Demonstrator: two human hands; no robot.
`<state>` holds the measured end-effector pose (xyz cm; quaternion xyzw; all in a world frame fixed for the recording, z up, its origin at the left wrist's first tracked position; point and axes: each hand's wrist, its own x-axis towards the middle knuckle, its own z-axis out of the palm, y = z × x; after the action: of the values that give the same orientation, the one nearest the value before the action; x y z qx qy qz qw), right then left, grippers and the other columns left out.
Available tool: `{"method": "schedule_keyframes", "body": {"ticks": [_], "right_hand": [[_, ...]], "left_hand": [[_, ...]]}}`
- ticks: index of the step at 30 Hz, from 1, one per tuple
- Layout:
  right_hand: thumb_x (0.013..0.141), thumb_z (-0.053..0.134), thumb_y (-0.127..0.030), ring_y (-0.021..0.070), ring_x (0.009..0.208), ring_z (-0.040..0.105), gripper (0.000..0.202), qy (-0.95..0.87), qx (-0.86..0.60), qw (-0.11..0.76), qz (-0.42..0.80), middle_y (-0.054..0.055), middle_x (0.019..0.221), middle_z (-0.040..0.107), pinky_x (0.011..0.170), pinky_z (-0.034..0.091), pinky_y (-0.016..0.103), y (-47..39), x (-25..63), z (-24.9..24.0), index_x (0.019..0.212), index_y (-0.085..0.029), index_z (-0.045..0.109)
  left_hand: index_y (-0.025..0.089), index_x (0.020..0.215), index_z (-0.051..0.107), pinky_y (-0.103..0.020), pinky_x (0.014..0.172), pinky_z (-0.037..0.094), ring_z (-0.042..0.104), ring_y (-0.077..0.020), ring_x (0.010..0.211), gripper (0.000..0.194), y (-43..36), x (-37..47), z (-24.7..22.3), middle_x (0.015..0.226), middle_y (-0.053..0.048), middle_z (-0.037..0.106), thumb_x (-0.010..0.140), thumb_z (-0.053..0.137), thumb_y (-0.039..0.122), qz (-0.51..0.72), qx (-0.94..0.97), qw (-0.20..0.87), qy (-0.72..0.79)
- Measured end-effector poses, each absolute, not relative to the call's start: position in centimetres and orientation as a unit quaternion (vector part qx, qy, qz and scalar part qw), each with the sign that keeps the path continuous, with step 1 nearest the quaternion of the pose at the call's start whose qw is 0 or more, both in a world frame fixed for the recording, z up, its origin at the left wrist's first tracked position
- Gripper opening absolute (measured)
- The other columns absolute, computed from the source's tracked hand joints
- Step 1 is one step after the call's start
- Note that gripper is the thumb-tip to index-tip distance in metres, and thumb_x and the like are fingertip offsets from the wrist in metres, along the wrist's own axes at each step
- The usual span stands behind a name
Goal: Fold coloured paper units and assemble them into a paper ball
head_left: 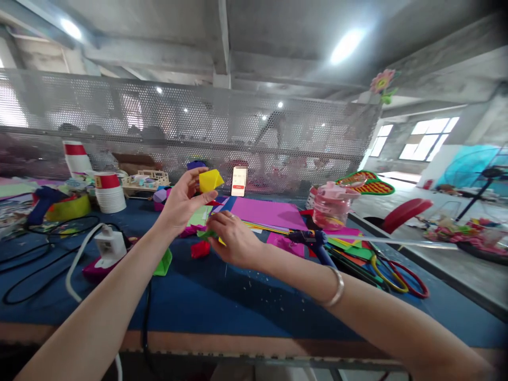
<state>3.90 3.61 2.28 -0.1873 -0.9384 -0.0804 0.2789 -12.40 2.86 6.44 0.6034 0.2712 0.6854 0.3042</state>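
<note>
My left hand [190, 193] holds up a folded yellow paper shape [211, 181] between thumb and fingers, above the blue table. Lower and to the right, my right hand [234, 238] is closed over small paper pieces, with a green piece [204, 234] showing at its fingertips and a bit of yellow under the fingers. A red folded paper piece [200, 250] lies just below these fingertips. Under my left forearm rests a green folded piece [163, 263]. Beyond both hands a lit phone [238, 181] stands upright.
Purple sheets [268, 211] lie behind my right hand. A glue gun [309, 241], scissors [397, 275] and a pink jar [331, 206] are at the right. Paper cups [110, 193], a white charger [110, 246] and black cables lie left. A perforated screen [174, 116] stands behind.
</note>
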Motion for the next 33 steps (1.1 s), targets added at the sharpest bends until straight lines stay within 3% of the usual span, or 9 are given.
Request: {"method": "schedule_keyframes", "body": {"ticks": [3,6,10,14,22,28,33], "right_hand": [[0.089,0.052,-0.016,0.0207,0.084,0.053,0.008,-0.92,-0.244,0.306,-0.027,0.01,0.091,0.063,0.078,0.042,0.035,1.6,8.4,3.1,0.095,-0.015,0.056],[0.092,0.049,-0.023,0.0137,0.066,0.047,0.005,-0.868,-0.306,0.375,0.11,0.0,0.077,0.057,0.066,0.038,0.029,0.7,11.5,3.6,0.092,-0.019,0.053],[0.092,0.05,-0.036,0.0131,0.072,0.052,0.015,-0.703,-0.258,0.491,0.446,-0.001,0.081,0.057,0.066,0.044,0.026,1.4,13.1,3.5,0.088,-0.021,0.052],[0.086,0.06,-0.035,0.0147,0.077,0.06,0.016,-0.525,-0.211,0.482,0.67,0.001,0.09,0.064,0.07,0.053,0.03,2.4,13.8,3.1,0.094,-0.022,0.055],[0.088,0.061,-0.032,0.0144,0.075,0.064,0.017,-0.46,-0.203,0.477,0.721,0.0,0.093,0.067,0.065,0.056,0.029,2.4,14.1,2.9,0.103,-0.024,0.058],[0.085,0.062,-0.022,0.0127,0.071,0.064,0.028,-0.436,-0.24,0.546,0.674,-0.003,0.088,0.066,0.065,0.053,0.028,3.4,14.3,2.5,0.111,-0.028,0.054],[0.078,0.068,-0.023,0.0118,0.074,0.063,0.022,-0.416,-0.245,0.562,0.671,-0.002,0.087,0.066,0.066,0.052,0.026,3.8,14.5,2.5,0.098,-0.023,0.061]], "left_hand": [[0.024,0.121,0.059,-0.025,0.08,0.055,0.063,-0.0179,0.101,0.061,2.6,-11.6,6.1,0.111,-0.004,0.066,0.066,0.086,0.022,0.666,0.614,0.323,0.276],[0.026,0.125,0.058,-0.024,0.081,0.056,0.065,-0.016,0.098,0.056,2.3,-10.6,5.6,0.112,-0.004,0.066,0.074,0.082,0.025,0.637,0.602,0.392,0.28],[0.031,0.13,0.055,-0.032,0.081,0.059,0.067,-0.018,0.098,0.051,1.9,-9.5,4.5,0.119,-0.006,0.064,0.083,0.074,0.031,0.553,0.579,0.533,0.274],[0.029,0.126,0.059,-0.04,0.084,0.06,0.069,-0.0229,0.098,0.045,1.7,-8.6,3.5,0.121,-0.009,0.066,0.083,0.072,0.035,0.488,0.554,0.619,0.266],[0.032,0.127,0.058,-0.035,0.08,0.06,0.072,-0.019,0.089,0.042,1.7,-7.6,2.1,0.112,-0.005,0.07,0.086,0.07,0.034,0.455,0.552,0.636,0.29],[0.028,0.119,0.063,-0.031,0.076,0.061,0.069,-0.0169,0.085,0.039,2.1,-7.7,2.3,0.115,-0.007,0.068,0.083,0.074,0.036,0.505,0.552,0.581,0.319],[0.024,0.113,0.064,-0.029,0.072,0.062,0.068,-0.015,0.081,0.035,2.0,-8.4,3.7,0.112,-0.006,0.067,0.082,0.074,0.038,0.573,0.548,0.524,0.311]]}}
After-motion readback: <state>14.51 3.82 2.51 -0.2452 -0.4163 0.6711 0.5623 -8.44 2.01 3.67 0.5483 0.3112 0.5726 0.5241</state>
